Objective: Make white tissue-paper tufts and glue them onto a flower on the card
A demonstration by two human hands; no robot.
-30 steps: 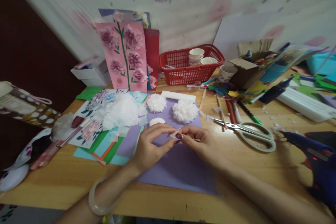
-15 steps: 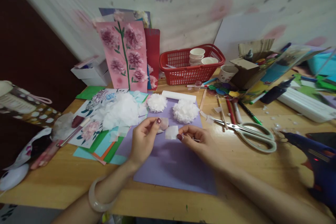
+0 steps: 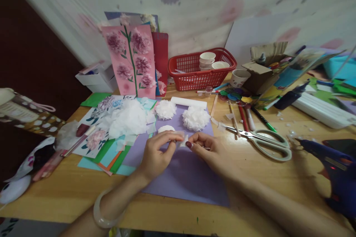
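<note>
Centrally in the head view, the right hand (image 3: 208,149) pinches tissue (image 3: 183,142) between thumb and finger, over the purple sheet (image 3: 191,181). The left hand (image 3: 158,154) meets it from the left; whether those fingers clamp, I cannot tell. Pompoms (image 3: 196,118) lie beyond, scissors (image 3: 249,134) right.

Tissue paper (image 3: 184,142): white, thin, small, partly translucent
Paper's place: between left hand (image 3: 156,152) and right hand (image 3: 207,150) fingertips, above purple sheet (image 3: 191,181)
</note>
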